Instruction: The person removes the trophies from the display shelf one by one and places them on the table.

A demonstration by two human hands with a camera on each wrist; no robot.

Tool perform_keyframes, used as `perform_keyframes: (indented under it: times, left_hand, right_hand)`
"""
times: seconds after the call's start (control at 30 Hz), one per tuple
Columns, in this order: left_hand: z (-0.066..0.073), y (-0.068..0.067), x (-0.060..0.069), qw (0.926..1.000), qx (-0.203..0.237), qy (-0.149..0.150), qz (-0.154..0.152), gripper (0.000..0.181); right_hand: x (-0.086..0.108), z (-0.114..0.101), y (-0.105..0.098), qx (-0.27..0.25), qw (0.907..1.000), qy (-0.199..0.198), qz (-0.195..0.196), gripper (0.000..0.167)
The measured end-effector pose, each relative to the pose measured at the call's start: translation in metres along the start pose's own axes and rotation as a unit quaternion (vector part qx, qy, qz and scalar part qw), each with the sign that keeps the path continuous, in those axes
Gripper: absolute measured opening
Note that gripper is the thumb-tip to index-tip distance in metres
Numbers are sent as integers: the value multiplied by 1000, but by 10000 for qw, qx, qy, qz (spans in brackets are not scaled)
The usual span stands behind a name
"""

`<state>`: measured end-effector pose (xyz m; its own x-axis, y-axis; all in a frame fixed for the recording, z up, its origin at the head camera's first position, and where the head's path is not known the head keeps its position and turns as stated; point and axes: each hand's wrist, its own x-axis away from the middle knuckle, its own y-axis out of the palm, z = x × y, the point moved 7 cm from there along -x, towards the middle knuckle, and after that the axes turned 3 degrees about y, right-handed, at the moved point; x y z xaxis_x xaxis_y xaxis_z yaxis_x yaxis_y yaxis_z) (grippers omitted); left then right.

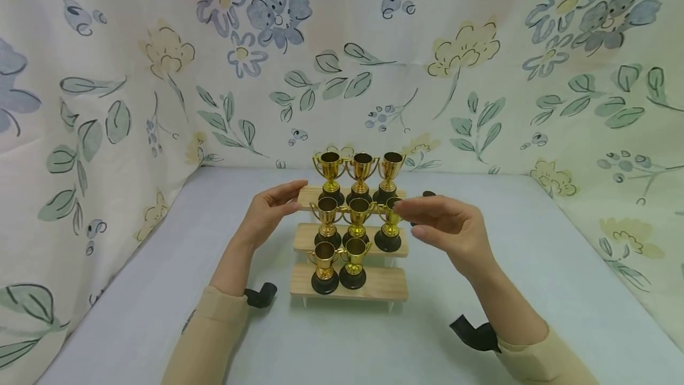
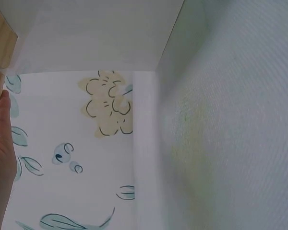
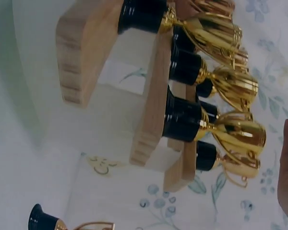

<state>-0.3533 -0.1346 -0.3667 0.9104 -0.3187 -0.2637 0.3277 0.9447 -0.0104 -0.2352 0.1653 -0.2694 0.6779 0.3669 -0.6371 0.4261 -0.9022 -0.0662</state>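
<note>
Gold-and-black trophies (image 1: 359,211); floral cloth (image 1: 331,16)

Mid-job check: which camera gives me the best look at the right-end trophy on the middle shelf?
The right wrist view: it shows the trophy side-on, from base to rim, clear of the fingers. In the head view, the right hand overlaps part of its cup; the left wrist view shows none of it.

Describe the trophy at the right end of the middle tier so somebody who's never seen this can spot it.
On the pale table stands a three-tier wooden stand. On its middle tier, find the rightmost black-based gold trophy; unlike its neighbours, its rim is partly covered by the right hand in the head view.
</note>
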Motion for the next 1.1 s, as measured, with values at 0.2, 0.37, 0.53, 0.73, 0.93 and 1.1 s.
perform_keyframes:
  times: [0.2,0.37,0.53,0.73,0.93,1.1]
  left_hand:
    - [0,0,0,10000,44,11,0,55]
    - [-1,0,0,10000,56,50,-4,55]
    - [0,0,0,10000,53,33,0,54]
    - [1,0,0,10000,25,-24,11,55]
    - [2,1,0,10000,-9,-37,17,55]
    - [1,0,0,10000,-7,-37,-11,56]
  right_hand:
    - [5,14,19,316,9980,443,-309,31]
    - [7,24,28,386,9966,517,-503,32]
    - [10,36,35,676,9936,759,-486,30]
    - [12,46,41,1035,9896,980,-212,30]
    - [13,53,43,1379,9845,1084,-59,31]
    - [13,60,46,1552,9812,1148,-64,31]
